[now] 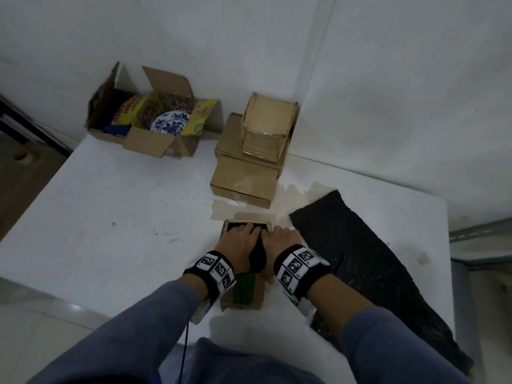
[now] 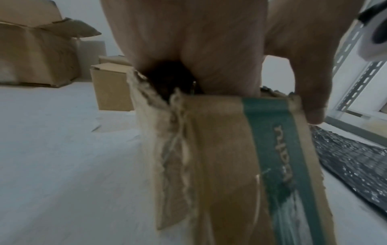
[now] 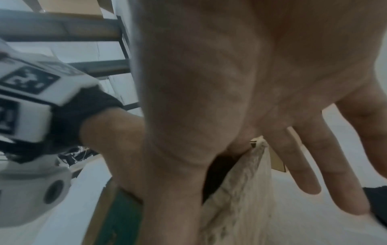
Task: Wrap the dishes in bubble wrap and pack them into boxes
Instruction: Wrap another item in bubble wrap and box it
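A small cardboard box (image 1: 245, 296) with a green printed band stands at the table's near middle. A bundle in black bubble wrap (image 1: 257, 257) fills its open top. My left hand (image 1: 243, 238) lies flat on the bundle, fingers reaching to the far end and pressing down. My right hand (image 1: 281, 241) rests against the box's right wall. In the right wrist view its fingers (image 3: 312, 165) are straight and spread outside a torn flap (image 3: 240, 190). The left wrist view shows the box front (image 2: 226, 157) with the right thumb (image 2: 312, 102) at its corner. The dish itself is hidden.
A sheet of black bubble wrap (image 1: 360, 261) lies to the right of the box. At the back left is an open carton (image 1: 146, 142) holding a blue-and-white plate (image 1: 170, 123) and packets. Closed boxes (image 1: 249, 167) are stacked at the back middle. The table's edge (image 1: 41, 273) runs on the left.
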Demonstrator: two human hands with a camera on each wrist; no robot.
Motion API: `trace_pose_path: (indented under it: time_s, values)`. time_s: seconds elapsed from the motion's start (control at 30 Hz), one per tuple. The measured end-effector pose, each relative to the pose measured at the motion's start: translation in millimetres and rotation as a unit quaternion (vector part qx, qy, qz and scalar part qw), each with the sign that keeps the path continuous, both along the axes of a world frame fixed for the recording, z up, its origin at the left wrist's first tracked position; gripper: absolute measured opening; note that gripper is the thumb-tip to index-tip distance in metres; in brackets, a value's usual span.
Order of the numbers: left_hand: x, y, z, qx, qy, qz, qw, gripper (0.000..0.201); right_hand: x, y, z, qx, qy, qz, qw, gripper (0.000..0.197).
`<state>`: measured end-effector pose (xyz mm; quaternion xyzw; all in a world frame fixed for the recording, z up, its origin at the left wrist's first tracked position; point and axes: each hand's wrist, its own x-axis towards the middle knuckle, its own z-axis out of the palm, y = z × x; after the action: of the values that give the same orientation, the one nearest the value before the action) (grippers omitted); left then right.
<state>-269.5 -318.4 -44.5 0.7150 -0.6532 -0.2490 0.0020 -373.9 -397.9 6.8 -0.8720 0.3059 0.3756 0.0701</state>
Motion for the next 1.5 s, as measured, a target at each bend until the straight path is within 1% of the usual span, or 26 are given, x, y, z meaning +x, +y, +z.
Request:
trace_pose_path:
  time_s: [0.03,0.1,0.17,0.2,0.27,0.33,0.37,0.47,0.57,0.67,0.73,0.83,0.93,1.03,1.13,1.23,1.3,1.37,1.5]
  values:
    - [0,3,2,-0.013,0.012,0.002,1.000,0.080,3,-2,-2,-0.002,0.005,0.008,1.000,0.061]
    - [0,9,7,-0.046,0.029,0.006,0.999,0.080,6,-5,-5,-0.009,0.009,0.040,0.999,0.046]
    - [1,16,7,-0.066,0.012,0.021,0.998,0.080,7,-7,-7,-0.007,0.008,0.056,0.998,0.031]
    - [1,18,8,-0.060,-0.008,0.030,0.998,0.078,7,-7,-8,-0.006,0.005,0.060,0.998,0.025]
    - [-3,17,15,-0.004,-0.056,0.039,0.998,0.073,10,-9,-10,-0.010,-0.001,0.068,0.998,0.021]
    - [-5,11,14,0.043,-0.099,0.026,0.994,0.069,12,-10,-9,0.000,-0.001,0.072,0.997,0.018]
    - [-5,6,14,0.055,-0.107,0.016,0.993,0.067,12,-11,-8,0.004,-0.005,0.074,0.997,0.017]
    - [-4,-3,11,0.078,-0.121,-0.011,0.989,0.067,11,-11,-9,0.011,-0.022,0.066,0.998,0.023]
    - [-3,-4,6,0.079,-0.140,-0.025,0.987,0.067,11,-8,-10,0.008,-0.011,0.053,0.998,0.028]
    - [-4,-6,-1,0.071,-0.154,-0.022,0.985,0.075,17,-6,-6,-0.009,-0.017,0.055,0.998,0.036]
    - [-6,-6,-3,0.077,-0.163,-0.016,0.983,0.080,20,-6,-6,-0.015,-0.009,0.061,0.998,0.033]
    - [-10,-5,-1,0.081,-0.186,-0.021,0.979,0.076,20,-11,-7,0.001,0.018,0.045,0.999,0.027]
    - [-12,-6,3,0.091,-0.200,-0.022,0.975,0.070,16,-18,-2,0.022,-0.009,0.071,0.997,0.022]
    - [-16,-8,3,0.101,-0.211,-0.016,0.972,0.070,10,-17,16,0.020,-0.062,0.117,0.991,0.006]
    - [-20,-9,4,0.103,-0.223,-0.008,0.969,0.069,10,-12,27,0.027,-0.068,0.112,0.991,0.009]
    - [-21,-8,2,0.093,-0.221,0.012,0.971,0.065,9,-11,27,0.029,-0.071,0.101,0.992,0.004]
    - [-21,-6,1,0.089,-0.211,0.026,0.973,0.068,11,-8,17,0.016,-0.048,0.101,0.994,0.013]
    - [-21,-5,0,0.082,-0.211,0.027,0.974,0.069,17,-5,2,0.001,0.001,0.092,0.996,0.022]
    - [-18,-3,-2,0.075,-0.214,0.024,0.974,0.067,22,-7,-2,-0.002,0.011,0.079,0.997,0.025]
